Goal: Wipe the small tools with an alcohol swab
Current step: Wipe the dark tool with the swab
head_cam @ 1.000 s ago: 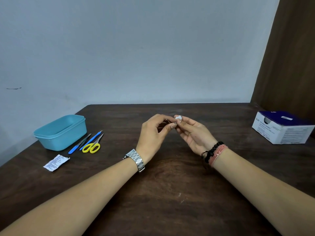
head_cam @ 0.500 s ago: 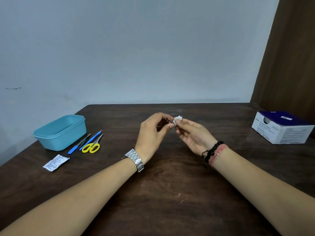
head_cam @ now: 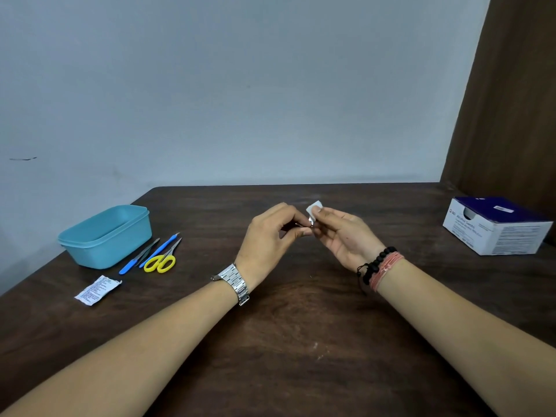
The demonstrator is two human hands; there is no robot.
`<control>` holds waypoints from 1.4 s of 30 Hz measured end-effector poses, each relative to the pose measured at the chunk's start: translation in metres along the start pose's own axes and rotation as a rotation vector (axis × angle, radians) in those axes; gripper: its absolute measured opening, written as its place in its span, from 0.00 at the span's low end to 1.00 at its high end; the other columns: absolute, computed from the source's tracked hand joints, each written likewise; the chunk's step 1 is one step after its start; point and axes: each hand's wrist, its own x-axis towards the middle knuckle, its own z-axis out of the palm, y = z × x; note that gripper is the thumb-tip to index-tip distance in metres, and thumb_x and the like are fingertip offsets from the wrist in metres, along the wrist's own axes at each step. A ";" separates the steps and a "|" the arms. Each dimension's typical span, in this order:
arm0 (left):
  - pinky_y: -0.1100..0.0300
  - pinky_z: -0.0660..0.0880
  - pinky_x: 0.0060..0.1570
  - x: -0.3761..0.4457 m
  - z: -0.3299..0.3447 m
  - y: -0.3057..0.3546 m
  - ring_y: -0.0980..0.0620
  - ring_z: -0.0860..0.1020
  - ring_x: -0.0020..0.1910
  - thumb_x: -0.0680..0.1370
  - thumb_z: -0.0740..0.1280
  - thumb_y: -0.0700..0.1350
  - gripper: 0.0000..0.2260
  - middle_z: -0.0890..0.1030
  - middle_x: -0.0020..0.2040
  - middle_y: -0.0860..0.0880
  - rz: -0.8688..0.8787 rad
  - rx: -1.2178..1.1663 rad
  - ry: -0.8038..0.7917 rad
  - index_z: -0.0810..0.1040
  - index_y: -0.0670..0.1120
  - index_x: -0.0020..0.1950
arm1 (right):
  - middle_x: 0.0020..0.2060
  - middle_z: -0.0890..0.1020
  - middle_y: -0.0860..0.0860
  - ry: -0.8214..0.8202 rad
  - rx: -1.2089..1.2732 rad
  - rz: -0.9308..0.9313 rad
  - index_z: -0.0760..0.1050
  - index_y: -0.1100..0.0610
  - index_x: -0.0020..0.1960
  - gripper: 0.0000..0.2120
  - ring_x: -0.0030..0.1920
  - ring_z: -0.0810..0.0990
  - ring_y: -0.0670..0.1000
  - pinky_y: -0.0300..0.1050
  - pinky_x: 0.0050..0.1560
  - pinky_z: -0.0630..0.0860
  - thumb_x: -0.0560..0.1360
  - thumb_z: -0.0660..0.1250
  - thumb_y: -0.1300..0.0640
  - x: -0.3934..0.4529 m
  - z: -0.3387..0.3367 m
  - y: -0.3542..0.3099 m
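Note:
Above the table's middle, my left hand [head_cam: 272,233] pinches a small metal tool [head_cam: 301,224], mostly hidden by the fingers. My right hand [head_cam: 343,236] holds a white alcohol swab [head_cam: 313,209] folded against the tool's tip. To the left lie yellow-handled scissors [head_cam: 161,261], a blue-handled scalpel [head_cam: 159,251], a second blue-handled tool [head_cam: 128,265] and grey tweezers [head_cam: 149,249], side by side on the table.
A teal plastic tub [head_cam: 105,236] stands at the left beside the tools. A torn white swab wrapper [head_cam: 97,290] lies in front of it. A white and blue swab box [head_cam: 496,225] sits at the right edge. The dark wooden table [head_cam: 285,341] meets a wall behind.
The swab has risen and unfolded a little above my right fingers. Both hands have stayed together over the table's middle.

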 end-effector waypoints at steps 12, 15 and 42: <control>0.59 0.77 0.42 0.000 0.002 -0.001 0.56 0.78 0.43 0.74 0.74 0.41 0.04 0.80 0.43 0.52 0.005 0.028 0.007 0.82 0.45 0.47 | 0.30 0.80 0.48 -0.005 -0.056 -0.066 0.79 0.60 0.43 0.04 0.32 0.77 0.43 0.34 0.34 0.77 0.76 0.68 0.64 0.001 -0.004 0.000; 0.59 0.78 0.43 0.000 0.000 -0.003 0.55 0.79 0.43 0.74 0.74 0.41 0.04 0.80 0.43 0.51 0.001 0.035 0.016 0.82 0.45 0.48 | 0.32 0.80 0.50 -0.063 -0.145 -0.025 0.80 0.60 0.42 0.05 0.34 0.77 0.45 0.34 0.34 0.77 0.77 0.67 0.64 0.000 -0.006 0.003; 0.59 0.78 0.44 0.000 0.000 -0.002 0.56 0.79 0.43 0.74 0.74 0.40 0.04 0.81 0.43 0.51 -0.015 0.029 0.023 0.82 0.43 0.47 | 0.34 0.79 0.50 -0.067 -0.161 -0.060 0.81 0.61 0.47 0.04 0.33 0.75 0.44 0.33 0.34 0.75 0.76 0.67 0.65 0.003 -0.006 0.003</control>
